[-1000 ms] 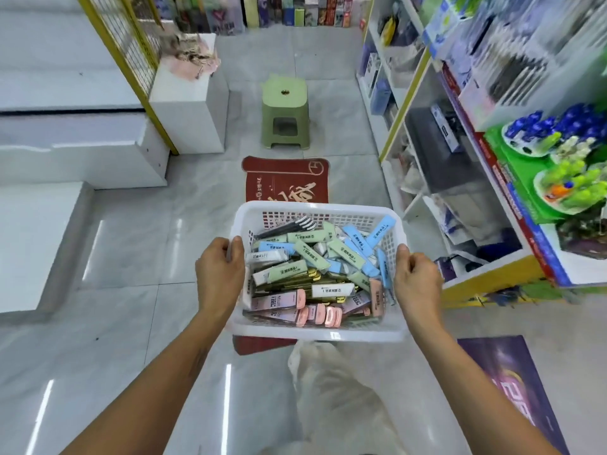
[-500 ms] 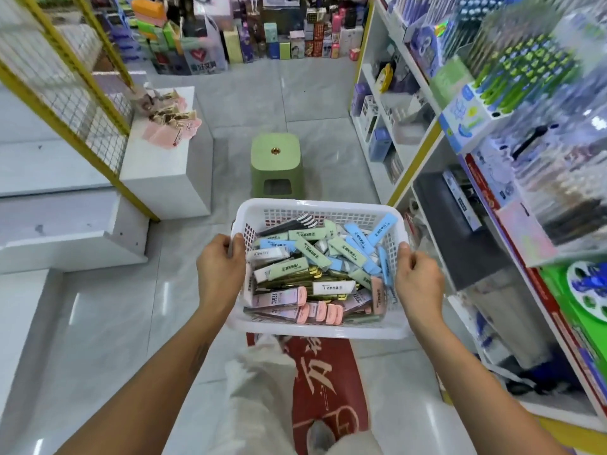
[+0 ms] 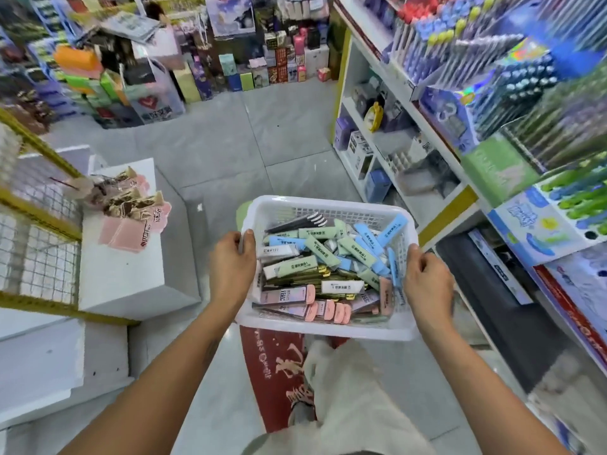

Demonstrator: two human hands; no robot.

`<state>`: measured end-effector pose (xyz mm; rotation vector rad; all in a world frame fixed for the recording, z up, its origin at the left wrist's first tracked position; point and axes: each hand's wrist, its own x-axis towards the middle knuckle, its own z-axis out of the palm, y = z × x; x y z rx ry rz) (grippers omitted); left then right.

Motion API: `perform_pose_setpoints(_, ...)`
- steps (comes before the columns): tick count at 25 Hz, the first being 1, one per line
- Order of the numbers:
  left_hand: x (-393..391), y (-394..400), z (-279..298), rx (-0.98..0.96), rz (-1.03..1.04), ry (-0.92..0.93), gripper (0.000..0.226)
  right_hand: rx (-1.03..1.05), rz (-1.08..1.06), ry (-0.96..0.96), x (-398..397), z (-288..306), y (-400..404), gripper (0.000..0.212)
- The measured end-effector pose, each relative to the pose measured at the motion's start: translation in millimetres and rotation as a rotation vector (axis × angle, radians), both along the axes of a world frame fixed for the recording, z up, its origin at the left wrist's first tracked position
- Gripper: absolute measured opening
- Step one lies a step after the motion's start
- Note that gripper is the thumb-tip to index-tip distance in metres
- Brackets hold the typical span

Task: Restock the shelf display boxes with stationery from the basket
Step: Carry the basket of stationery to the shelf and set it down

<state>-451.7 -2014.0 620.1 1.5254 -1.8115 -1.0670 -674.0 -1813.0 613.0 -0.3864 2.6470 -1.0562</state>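
Observation:
A white plastic basket [image 3: 328, 205] hangs in front of me at waist height, full of slim stationery packs [image 3: 323, 267] in green, blue, pink and white. My left hand [image 3: 231, 267] grips the basket's left rim with the thumb over the edge. Along the right rim, my right hand [image 3: 427, 284] holds on the same way. The shelf display boxes [image 3: 538, 224] of pens stand on the shelving [image 3: 460, 205] to my right, blurred by motion.
A red floor mat [image 3: 276, 366] lies under my feet. A green stool [image 3: 242, 210] peeks out behind the basket. A white plinth [image 3: 121, 277] with pink packets and a yellow wire rack [image 3: 39, 218] stand at left. Boxed goods line the far floor.
I have walked forward along the aisle with the basket. The stool has slid behind the basket, the mat is now underfoot, and the upper pen shelves have come into view.

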Motion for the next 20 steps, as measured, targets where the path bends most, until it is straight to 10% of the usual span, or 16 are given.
perform_pose_setpoints(20,-321,-445,-41,-0.111,-0.596,-0.12,0.034,-0.018,-0.684,-0.097,-167,-57,-360,0.048)
